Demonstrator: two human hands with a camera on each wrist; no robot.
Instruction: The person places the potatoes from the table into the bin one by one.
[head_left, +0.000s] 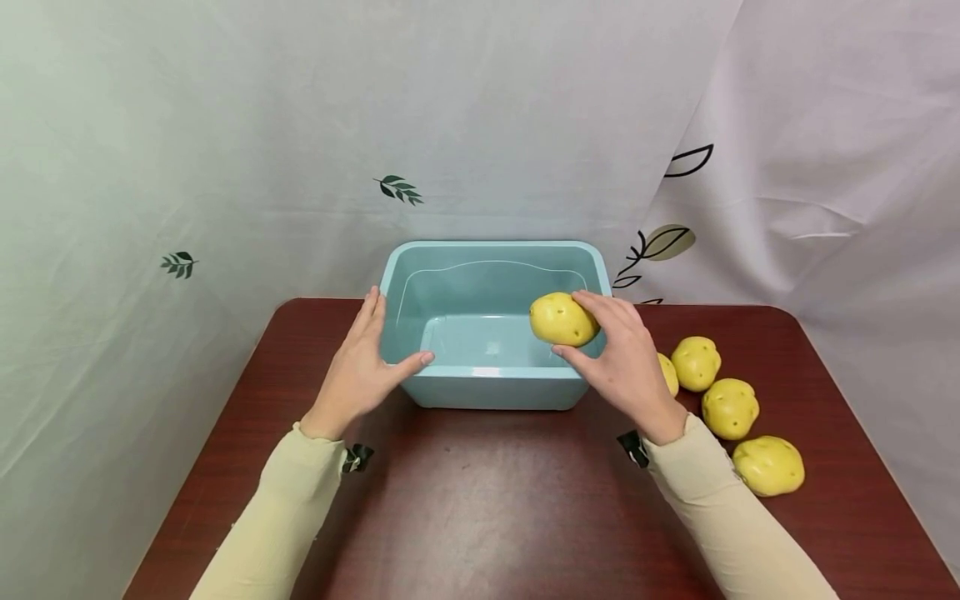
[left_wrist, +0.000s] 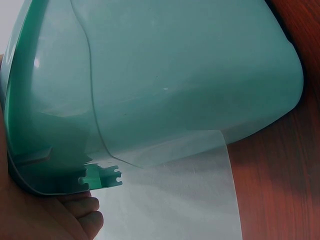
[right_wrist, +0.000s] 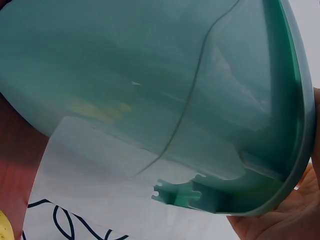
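Observation:
My right hand (head_left: pixel 622 358) holds a yellow potato (head_left: pixel 561 320) between thumb and fingertips, above the right front part of a light blue plastic tub (head_left: pixel 487 392). In the head view, my left hand (head_left: pixel 356 367) touches the tub's left front corner. Its fingers lie fairly straight along the left side, with the thumb over the front rim. Both wrist views show the tub's outer wall (left_wrist: pixel 175 75) from below, with part of each hand past the rim; the held potato is hidden there.
To the right on the dark red table (head_left: pixel 495 500) lie several potatoes, among them a front one (head_left: pixel 768 467), a middle one (head_left: pixel 730 409) and a rear one (head_left: pixel 696 364). Another is partly covered by my right hand. A pale leaf-patterned cloth (head_left: pixel 525 125) hangs behind the tub.

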